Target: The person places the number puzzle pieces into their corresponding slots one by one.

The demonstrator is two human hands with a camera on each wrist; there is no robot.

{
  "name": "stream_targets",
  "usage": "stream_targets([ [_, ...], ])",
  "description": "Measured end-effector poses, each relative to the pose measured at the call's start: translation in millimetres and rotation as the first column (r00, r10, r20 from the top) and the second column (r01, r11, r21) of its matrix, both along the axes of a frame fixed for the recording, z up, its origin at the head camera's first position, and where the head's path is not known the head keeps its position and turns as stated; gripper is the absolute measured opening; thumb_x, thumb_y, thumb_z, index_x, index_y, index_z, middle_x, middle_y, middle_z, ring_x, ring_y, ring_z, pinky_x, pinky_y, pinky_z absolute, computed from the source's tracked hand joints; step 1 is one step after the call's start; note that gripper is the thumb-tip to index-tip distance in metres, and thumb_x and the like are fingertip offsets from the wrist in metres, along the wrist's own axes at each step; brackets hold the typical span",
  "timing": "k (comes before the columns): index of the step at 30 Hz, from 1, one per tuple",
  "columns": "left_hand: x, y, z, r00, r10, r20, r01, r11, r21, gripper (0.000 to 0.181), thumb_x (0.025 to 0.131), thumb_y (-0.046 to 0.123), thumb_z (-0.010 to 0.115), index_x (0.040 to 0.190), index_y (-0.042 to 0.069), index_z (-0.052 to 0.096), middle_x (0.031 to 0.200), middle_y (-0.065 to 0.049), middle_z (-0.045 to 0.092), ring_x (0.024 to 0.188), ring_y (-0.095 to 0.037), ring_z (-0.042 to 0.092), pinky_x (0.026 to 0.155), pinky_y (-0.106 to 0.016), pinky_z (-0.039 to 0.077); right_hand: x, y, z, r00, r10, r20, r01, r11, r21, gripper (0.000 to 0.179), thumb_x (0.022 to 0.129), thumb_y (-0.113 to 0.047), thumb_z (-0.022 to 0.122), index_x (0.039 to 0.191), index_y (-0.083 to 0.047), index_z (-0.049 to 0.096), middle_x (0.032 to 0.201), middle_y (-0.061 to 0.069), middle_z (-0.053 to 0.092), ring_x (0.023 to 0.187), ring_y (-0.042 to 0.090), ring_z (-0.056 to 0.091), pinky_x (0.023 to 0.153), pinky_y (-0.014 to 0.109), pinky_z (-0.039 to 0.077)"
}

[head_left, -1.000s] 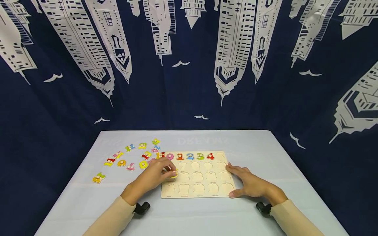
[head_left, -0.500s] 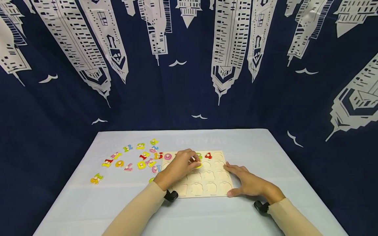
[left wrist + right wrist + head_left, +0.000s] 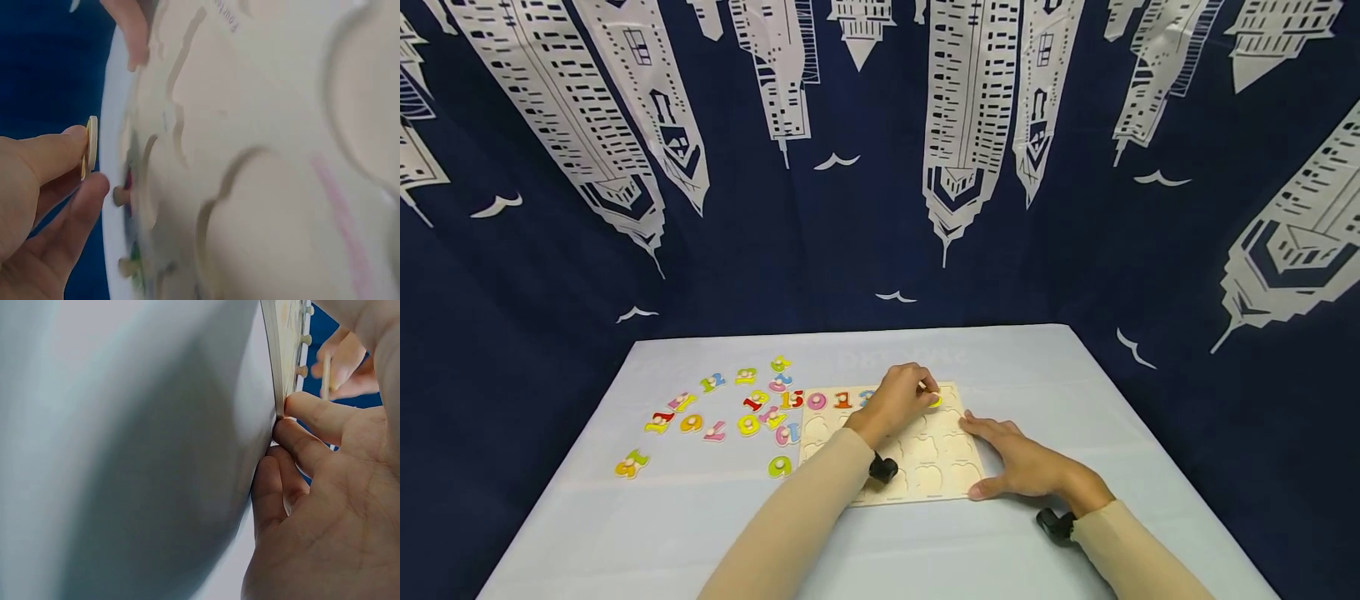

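My left hand [image 3: 898, 404] pinches a yellow puzzle piece [image 3: 936, 402] between thumb and fingers, over the right part of the board's top row. In the left wrist view that piece [image 3: 92, 144] shows edge-on above the board, so its figure is hidden. The wooden number puzzle board [image 3: 940, 463] has shallow recesses; a pink 0 [image 3: 817, 402] and a red 1 [image 3: 843, 400] sit in its top row, and the left hand covers others. My right hand [image 3: 1026, 462] rests at the board's right edge, fingers extended, fingertips [image 3: 297, 403] against its side.
Loose knobbed number pieces lie left of the board, among them a green one [image 3: 780, 467], a red 15 [image 3: 792, 400] and a pink 7 [image 3: 715, 431]. A white cloth [image 3: 700, 533] covers the table. Behind hangs a dark blue curtain [image 3: 820, 275] with white buildings.
My left hand has carried the yellow piece from the board's left side rightward and away from me to the top row. My right hand keeps its place at the board's edge.
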State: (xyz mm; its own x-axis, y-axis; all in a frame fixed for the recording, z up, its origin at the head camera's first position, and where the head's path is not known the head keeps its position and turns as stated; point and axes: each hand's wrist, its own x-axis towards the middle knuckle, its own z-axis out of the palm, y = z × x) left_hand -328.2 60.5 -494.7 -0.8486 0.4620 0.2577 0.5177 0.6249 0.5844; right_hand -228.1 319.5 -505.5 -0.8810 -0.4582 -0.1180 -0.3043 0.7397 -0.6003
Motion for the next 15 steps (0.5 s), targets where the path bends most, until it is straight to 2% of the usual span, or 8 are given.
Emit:
stream_targets([
  [8, -14.9, 19.4, -14.8, 0.998, 0.062, 0.008, -0.062, 0.995, -0.085, 0.005, 0.107, 0.026, 0.089, 0.105, 0.022, 0.089, 0.109, 0.006, 0.081, 0.102, -0.011, 0.062, 0.095, -0.029, 0.058, 1.8, -2.3, -1.1, 1.000, -0.006, 0.016, 0.006, 1.000, -0.002, 0.119, 0.086, -0.047, 0.104, 0.180, -0.008, 0.042, 0.193, 0.016, 0.030, 0.172, 0.049, 0.032, 0.139, 0.075, 0.028],
  [15, -23.1, 29.8, -20.3, 0.995, 0.093, -0.021, -0.094, 0.993, -0.074, 0.005, 0.103, 0.028, 0.093, 0.102, 0.024, 0.091, 0.115, 0.004, 0.085, 0.112, -0.018, 0.072, 0.104, -0.037, 0.063, 2.1, -0.6, -0.9, 1.000, -0.011, -0.008, 0.011, 1.000, 0.003, 0.118, 0.085, -0.048, 0.104, 0.179, -0.008, 0.044, 0.192, 0.016, 0.033, 0.171, 0.047, 0.035, 0.138, 0.074, 0.030],
])
